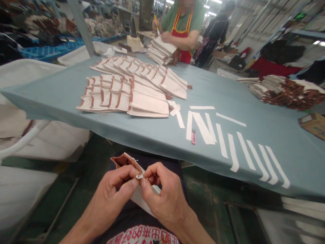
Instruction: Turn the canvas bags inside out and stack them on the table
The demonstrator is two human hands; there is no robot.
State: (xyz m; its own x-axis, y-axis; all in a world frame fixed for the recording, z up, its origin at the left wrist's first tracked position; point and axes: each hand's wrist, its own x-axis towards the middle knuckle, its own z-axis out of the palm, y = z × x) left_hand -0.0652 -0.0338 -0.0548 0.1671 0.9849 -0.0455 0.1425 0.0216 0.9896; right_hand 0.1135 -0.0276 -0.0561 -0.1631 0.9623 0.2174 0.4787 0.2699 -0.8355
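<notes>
Over my lap, my left hand (115,193) and my right hand (162,195) both pinch a white piece with brown trim (125,161). The fingertips of both hands meet on a small white tab at its edge. More of the white piece runs down under my right hand. On the blue-grey table (63,95) in front of me lie rows of finished white pieces with brown edging (127,93), overlapping like tiles. Several white strips (243,149) lie spread out to the right of them.
Small pink snips (193,136) lie among the strips. A pile of white and brown pieces (284,89) sits at the far right, with a cardboard box (313,124) near the edge. A person in a red apron (184,23) handles a stack across the table. White bins (25,74) stand at left.
</notes>
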